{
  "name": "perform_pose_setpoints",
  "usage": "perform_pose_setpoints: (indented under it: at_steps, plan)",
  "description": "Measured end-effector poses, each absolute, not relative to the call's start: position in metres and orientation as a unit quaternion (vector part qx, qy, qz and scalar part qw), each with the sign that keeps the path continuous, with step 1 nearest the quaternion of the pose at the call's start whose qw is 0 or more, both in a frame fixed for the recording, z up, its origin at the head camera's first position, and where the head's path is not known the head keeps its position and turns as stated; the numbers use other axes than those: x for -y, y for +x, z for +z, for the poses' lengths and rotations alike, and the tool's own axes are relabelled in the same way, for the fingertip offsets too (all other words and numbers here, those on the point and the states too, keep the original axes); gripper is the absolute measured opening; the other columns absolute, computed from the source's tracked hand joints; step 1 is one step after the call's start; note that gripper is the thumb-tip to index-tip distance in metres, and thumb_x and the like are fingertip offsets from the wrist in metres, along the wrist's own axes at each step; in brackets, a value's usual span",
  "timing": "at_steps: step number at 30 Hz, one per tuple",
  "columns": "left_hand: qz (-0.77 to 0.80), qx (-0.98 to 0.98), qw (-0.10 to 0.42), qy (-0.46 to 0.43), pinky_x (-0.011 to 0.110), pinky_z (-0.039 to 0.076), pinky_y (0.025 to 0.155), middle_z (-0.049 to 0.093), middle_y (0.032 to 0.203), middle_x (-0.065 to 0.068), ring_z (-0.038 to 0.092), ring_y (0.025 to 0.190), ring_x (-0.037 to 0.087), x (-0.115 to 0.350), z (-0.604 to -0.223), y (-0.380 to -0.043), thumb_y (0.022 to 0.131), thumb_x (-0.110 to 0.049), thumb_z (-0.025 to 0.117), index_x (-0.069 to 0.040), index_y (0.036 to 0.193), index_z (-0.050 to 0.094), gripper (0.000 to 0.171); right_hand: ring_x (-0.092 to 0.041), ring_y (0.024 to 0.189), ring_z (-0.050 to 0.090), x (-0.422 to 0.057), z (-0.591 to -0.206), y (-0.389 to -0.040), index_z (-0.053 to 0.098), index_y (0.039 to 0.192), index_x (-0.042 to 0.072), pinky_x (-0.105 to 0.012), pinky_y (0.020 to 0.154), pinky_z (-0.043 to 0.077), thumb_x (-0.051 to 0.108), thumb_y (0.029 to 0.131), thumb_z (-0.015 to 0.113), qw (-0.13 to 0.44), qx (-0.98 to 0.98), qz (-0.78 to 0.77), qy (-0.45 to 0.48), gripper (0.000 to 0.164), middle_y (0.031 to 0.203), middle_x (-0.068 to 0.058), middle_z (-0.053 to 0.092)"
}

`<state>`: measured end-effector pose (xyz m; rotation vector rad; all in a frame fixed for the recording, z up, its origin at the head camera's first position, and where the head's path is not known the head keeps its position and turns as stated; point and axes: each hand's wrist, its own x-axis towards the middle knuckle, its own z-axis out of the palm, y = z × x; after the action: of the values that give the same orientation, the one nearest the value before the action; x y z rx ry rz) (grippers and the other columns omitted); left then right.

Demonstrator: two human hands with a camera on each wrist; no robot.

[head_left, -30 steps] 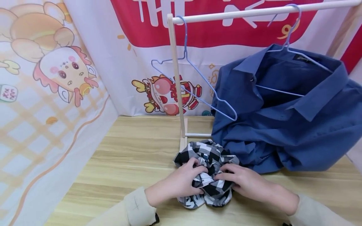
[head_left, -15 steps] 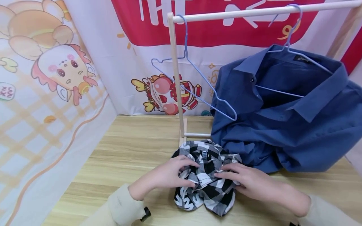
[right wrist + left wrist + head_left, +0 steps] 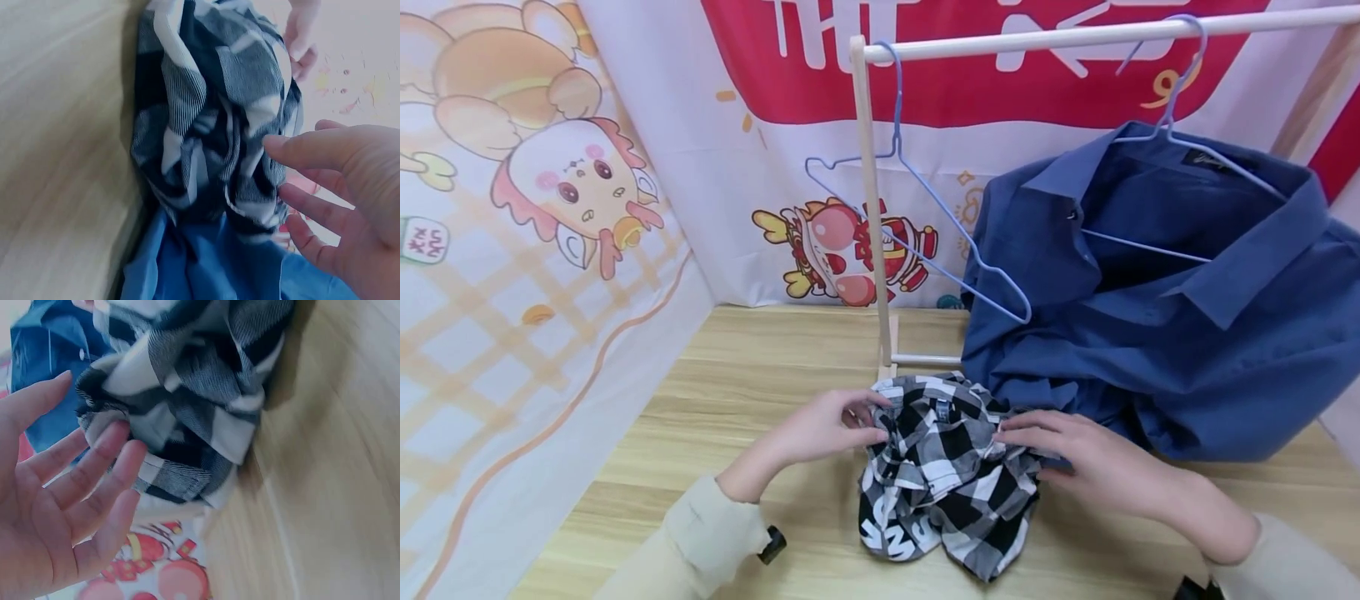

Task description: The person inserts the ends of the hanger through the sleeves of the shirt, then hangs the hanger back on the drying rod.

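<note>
A black-and-white checked shirt [image 3: 951, 475] lies bunched on the wooden table, its collar area toward the clothes rack and white lettering on a black part at the lower left. My left hand [image 3: 831, 427] is at its left edge; in the left wrist view the fingers [image 3: 100, 481] are spread and loosely bent, tips touching the cloth. At the right side, my right hand [image 3: 1093, 462] rests its fingertips on the fabric. From the right wrist view, its thumb [image 3: 294, 150] lies against the folds and the other fingers are slightly bent.
Behind the checked shirt stands a clothes rack [image 3: 868, 208] with a pale rail. From it hang a bare blue wire hanger [image 3: 977, 250] and a navy shirt [image 3: 1150, 333] on another hanger, its lower part lying on the table [image 3: 760, 375] against the checked shirt.
The bunched checked shirt has been spread wider, its neckline now showing more. Both hands have moved apart, the left to the left and up, the right to the right.
</note>
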<state>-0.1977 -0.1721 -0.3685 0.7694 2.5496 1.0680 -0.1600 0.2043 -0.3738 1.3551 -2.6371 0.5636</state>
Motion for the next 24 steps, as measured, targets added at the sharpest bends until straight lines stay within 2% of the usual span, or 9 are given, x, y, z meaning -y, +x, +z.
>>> perform_pose_setpoints:
  at_steps: [7,12,15,17,21,24]
  plan:
    - [0.398,-0.888,0.090,0.213,0.034,0.055,0.074,0.072,0.093,0.002,0.067,0.082,0.018,0.187,-0.377,-0.216,0.097,-0.024,0.072,-0.003,0.126,0.068,0.036,-0.018,0.110,0.065,-0.214,-0.376,-0.170,0.069,0.132,0.020,-0.039,0.085,0.057,-0.004,0.076,0.087,0.111,0.887,0.223,0.389,0.063,0.128,0.003,0.064]
    - [0.379,-0.907,0.072,0.170,0.041,0.057,0.083,0.070,0.114,0.012,0.068,0.096,0.025,0.183,-0.381,-0.229,0.098,-0.027,0.071,-0.004,0.128,0.068,0.039,-0.013,0.094,0.064,-0.216,-0.380,-0.177,0.072,0.127,0.016,-0.032,0.073,0.057,0.002,0.081,0.085,0.127,0.904,0.245,0.325,0.050,0.119,0.001,0.066]
    - [0.355,-0.917,0.093,0.155,0.047,0.055,0.090,0.067,0.124,0.015,0.065,0.108,0.031,0.178,-0.383,-0.236,0.098,-0.033,0.070,-0.006,0.131,0.068,0.042,-0.008,0.082,0.058,-0.216,-0.382,-0.181,0.070,0.129,0.012,-0.027,0.062,0.050,0.006,0.086,0.082,0.086,0.916,0.255,0.297,0.045,0.114,-0.001,0.064]
    - [0.340,-0.919,0.113,0.163,0.047,0.053,0.092,0.068,0.123,0.014,0.064,0.111,0.031,0.175,-0.385,-0.238,0.097,-0.034,0.071,-0.006,0.130,0.067,0.044,-0.007,0.079,0.054,-0.215,-0.383,-0.183,0.069,0.131,0.012,-0.026,0.059,0.047,0.010,0.089,0.080,0.052,0.924,0.255,0.281,0.044,0.112,-0.001,0.064]
    - [0.325,-0.917,0.128,0.190,0.043,0.053,0.090,0.070,0.110,0.008,0.064,0.104,0.024,0.170,-0.388,-0.241,0.093,-0.027,0.077,-0.006,0.120,0.071,0.035,-0.006,0.076,0.053,-0.215,-0.385,-0.186,0.064,0.138,0.012,-0.027,0.060,0.047,0.017,0.093,0.077,-0.010,0.928,0.264,0.264,0.047,0.114,-0.001,0.066]
    - [0.327,-0.919,0.124,0.183,0.040,0.053,0.086,0.069,0.100,0.003,0.062,0.094,0.019,0.167,-0.390,-0.241,0.088,-0.018,0.081,-0.008,0.111,0.072,0.027,-0.005,0.076,0.054,-0.214,-0.385,-0.187,0.065,0.136,0.012,-0.027,0.060,0.047,0.020,0.093,0.077,-0.030,0.925,0.271,0.263,0.046,0.114,0.001,0.067]
